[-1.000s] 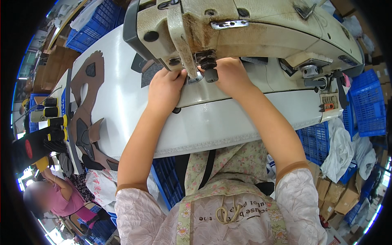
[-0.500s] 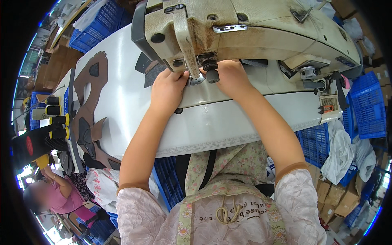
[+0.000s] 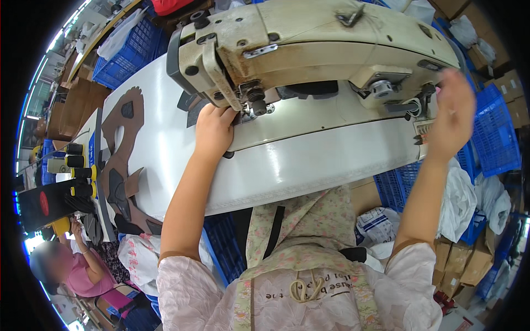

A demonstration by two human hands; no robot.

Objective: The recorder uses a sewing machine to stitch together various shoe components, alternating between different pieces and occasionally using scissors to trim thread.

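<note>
A cream sewing machine (image 3: pixel 342 55) stands on a white table. My left hand (image 3: pixel 214 131) is closed beside its presser foot (image 3: pixel 259 109), fingers bunched on a dark grey fabric piece (image 3: pixel 191 117), most of which is hidden by the hand and machine head. My right hand (image 3: pixel 454 113) is raised off the table by the machine's right end, its fingers stretched upward and slightly blurred, with nothing visible in it. Another dark piece (image 3: pixel 310 89) with a notched edge lies behind the machine arm.
Brown and black cut pieces (image 3: pixel 126 127) lie along the table's left side. Thread spools (image 3: pixel 83 172) stand farther left. Blue crates (image 3: pixel 494 132) and white bags (image 3: pixel 455 204) sit at the right. Another person in pink (image 3: pixel 88 270) is at the lower left.
My right hand has left the needle area and moved right, up to the machine's far end. My left hand stays by the presser foot. The whole view has shifted a little.
</note>
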